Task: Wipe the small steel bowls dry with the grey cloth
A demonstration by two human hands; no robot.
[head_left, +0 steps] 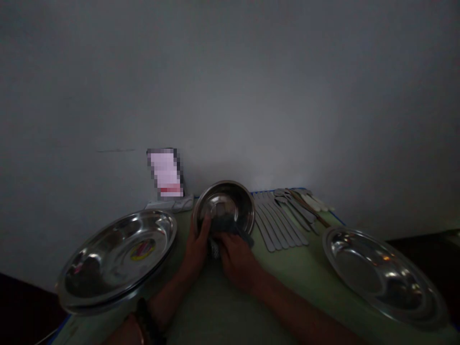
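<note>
A shiny steel bowl point(224, 189) is tilted with its inside toward me, at the middle of the table. My left hand point(197, 245) grips its lower left rim, thumb over the edge. A dark cloth point(227, 224) lies against the lower inside of the bowl. My right hand point(235, 254) is closed on this cloth at the near rim, its fingertips partly hidden. Just right of the bowl lies a row of several forks point(278, 225), with spoons point(293, 211) beside them.
Stacked large steel plates point(118, 258) stand on the left, the top one bearing a round sticker. Another steel plate point(373, 273) is on the right. A phone point(167, 172) leans against the wall at the back. White-handled cutlery point(316, 201) lies at the far right edge.
</note>
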